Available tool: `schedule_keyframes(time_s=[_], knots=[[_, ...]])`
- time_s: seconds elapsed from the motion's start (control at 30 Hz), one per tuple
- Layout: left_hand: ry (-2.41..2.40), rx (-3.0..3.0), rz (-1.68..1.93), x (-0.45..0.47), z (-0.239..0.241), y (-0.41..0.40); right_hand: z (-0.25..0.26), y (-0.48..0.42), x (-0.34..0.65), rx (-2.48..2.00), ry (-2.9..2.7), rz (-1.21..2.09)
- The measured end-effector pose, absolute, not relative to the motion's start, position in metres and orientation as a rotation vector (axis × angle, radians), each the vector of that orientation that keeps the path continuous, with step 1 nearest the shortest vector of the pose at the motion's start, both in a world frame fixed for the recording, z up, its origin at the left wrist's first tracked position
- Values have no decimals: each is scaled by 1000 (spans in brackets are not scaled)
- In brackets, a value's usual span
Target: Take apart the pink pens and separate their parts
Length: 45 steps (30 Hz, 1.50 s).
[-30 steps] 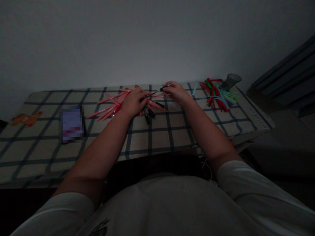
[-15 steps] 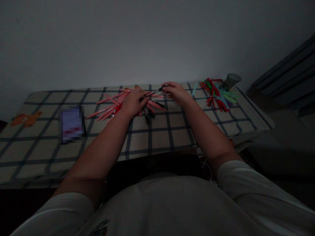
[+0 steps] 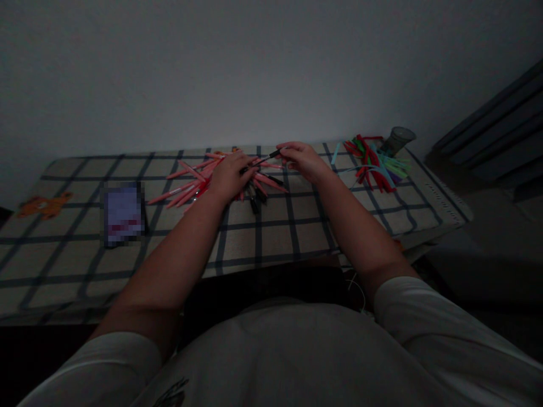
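My left hand (image 3: 231, 175) is closed, palm down, over a pile of pink pens (image 3: 186, 192). A dark piece shows between its thumb and fingers, in line with a slim black pen (image 3: 275, 153). The outer end of this pen is pinched between the thumb and fingertips of my right hand (image 3: 301, 160), just above the pile's right side. Whether the pen is one piece or parted between the hands, I cannot tell. Black pen ends (image 3: 254, 203) stick out of the pile below my left hand.
A checked cloth (image 3: 314, 226) covers the table against the wall. To the left lie a blurred-out flat device (image 3: 124, 215) and an orange animal-shaped piece (image 3: 44, 205). Coloured strips (image 3: 373, 164) and a dark glass cup (image 3: 399, 140) are at the right.
My right hand has shifted very slightly left with the pen's end. My left hand stays in place over the pile.
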<state>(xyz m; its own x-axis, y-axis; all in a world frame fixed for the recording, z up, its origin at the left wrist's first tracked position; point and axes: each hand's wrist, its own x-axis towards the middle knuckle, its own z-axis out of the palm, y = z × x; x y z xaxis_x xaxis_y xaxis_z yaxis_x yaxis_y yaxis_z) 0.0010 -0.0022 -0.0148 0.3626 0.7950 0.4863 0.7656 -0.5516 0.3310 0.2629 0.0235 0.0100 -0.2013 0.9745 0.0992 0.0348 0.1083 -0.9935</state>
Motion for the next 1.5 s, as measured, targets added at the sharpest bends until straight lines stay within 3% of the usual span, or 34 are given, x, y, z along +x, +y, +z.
schedule_keyframes(time_s=[1.5], knots=[[1312, 2642, 929, 0, -15, 3, -13, 33, 254, -984, -1660, 1202]])
